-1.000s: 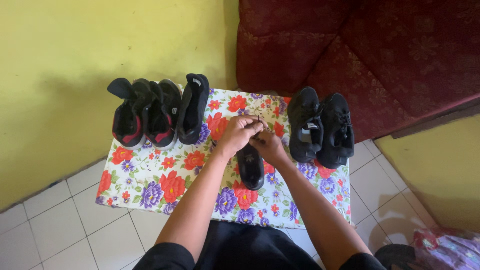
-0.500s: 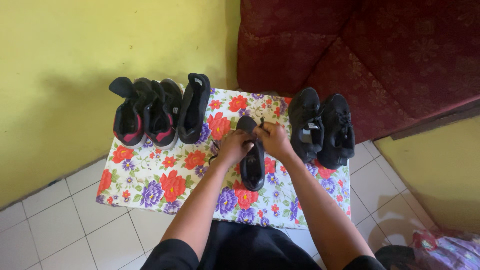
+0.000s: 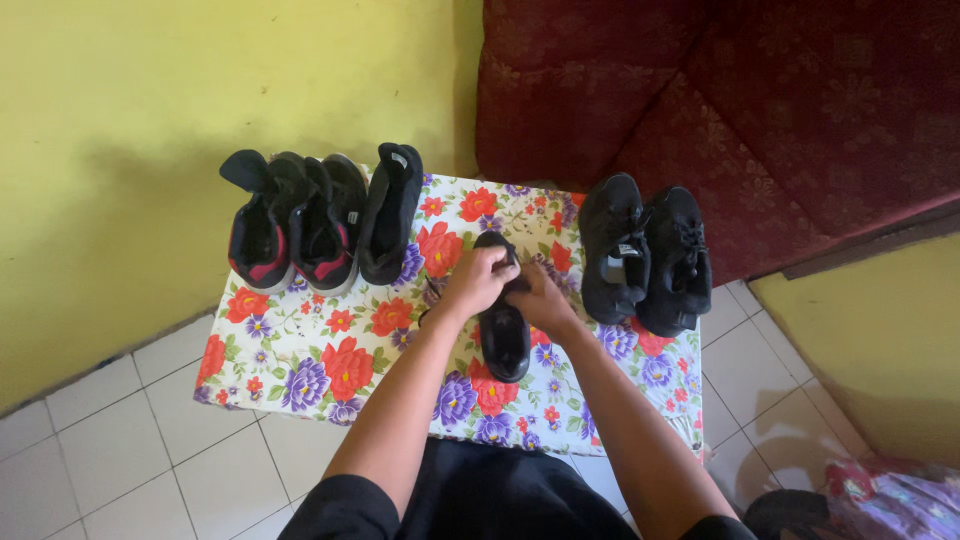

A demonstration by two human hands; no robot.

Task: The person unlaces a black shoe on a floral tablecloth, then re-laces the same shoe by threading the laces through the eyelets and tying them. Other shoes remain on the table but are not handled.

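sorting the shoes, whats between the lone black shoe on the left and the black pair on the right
In the head view, the black shoe both hands grip, on floral cloth.

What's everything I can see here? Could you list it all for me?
black lace-up shoe: one, black, middle of the table, under both hands
black and red sneakers: two, far left of the table
black slip-on shoe: one, beside the sneakers
black shoe pair: two, right side of the table
floral tablecloth: one, white with red and purple flowers, covering the table
dark red patterned sofa: one, behind the table
yellow wall: left
white tiled floor: below
left hand: on the shoe's laces
right hand: on the shoe's laces
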